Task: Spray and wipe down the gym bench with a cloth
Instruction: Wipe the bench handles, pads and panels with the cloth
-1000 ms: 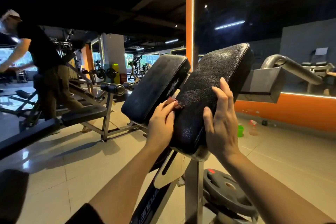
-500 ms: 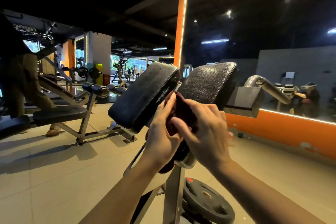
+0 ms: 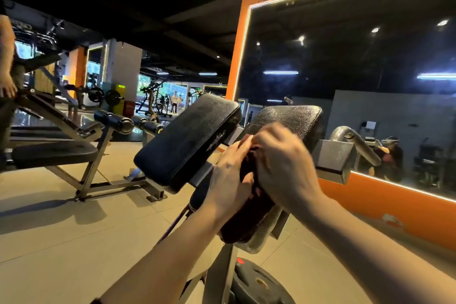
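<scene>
Your left hand (image 3: 228, 177) and right hand (image 3: 283, 168) meet on the dark red cloth (image 3: 249, 215), both with fingers curled into its folds, though the right one is blurred. The cloth lies against the right pad (image 3: 291, 118) of the bench, under your palms. The left pad (image 3: 187, 140) sits just beyond your left hand, and a weight plate (image 3: 259, 284) lies on the floor below your wrists.

head cam | faces forward-down | close on bench pads (image 3: 187, 140)

The right hand (image 3: 283, 163) left the pad's (image 3: 293, 121) face and now grips the dark red cloth (image 3: 246, 207). The cloth sits between it and the left hand (image 3: 229, 180), hanging below both.
</scene>
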Motion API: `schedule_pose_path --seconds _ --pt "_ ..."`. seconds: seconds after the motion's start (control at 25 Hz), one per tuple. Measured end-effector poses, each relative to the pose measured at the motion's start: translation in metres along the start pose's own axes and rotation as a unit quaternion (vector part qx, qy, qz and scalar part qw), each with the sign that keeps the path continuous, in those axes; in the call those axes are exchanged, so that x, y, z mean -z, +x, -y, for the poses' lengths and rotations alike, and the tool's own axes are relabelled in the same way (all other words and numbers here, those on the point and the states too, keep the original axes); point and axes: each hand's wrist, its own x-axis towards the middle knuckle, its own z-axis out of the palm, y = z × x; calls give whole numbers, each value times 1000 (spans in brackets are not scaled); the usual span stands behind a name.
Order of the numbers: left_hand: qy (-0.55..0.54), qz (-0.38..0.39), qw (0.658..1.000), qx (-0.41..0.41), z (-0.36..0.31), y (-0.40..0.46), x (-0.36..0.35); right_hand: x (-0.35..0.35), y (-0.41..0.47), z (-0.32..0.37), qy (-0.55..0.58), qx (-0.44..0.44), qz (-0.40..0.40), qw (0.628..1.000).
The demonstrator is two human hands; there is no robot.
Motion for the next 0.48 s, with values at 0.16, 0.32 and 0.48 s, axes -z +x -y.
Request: schedule_pose_path --seconds 0.16,0.32,0.48 --pt "-67 -19 992 105 33 -15 13 -20 -17 19 -104 0 195 975" --pt "-77 4 996 50 42 -37 21 -10 6 -7 -194 78 307 929" --pt "2 10 997 78 48 -36 28 -14 53 -49 -268 -57 318 907"
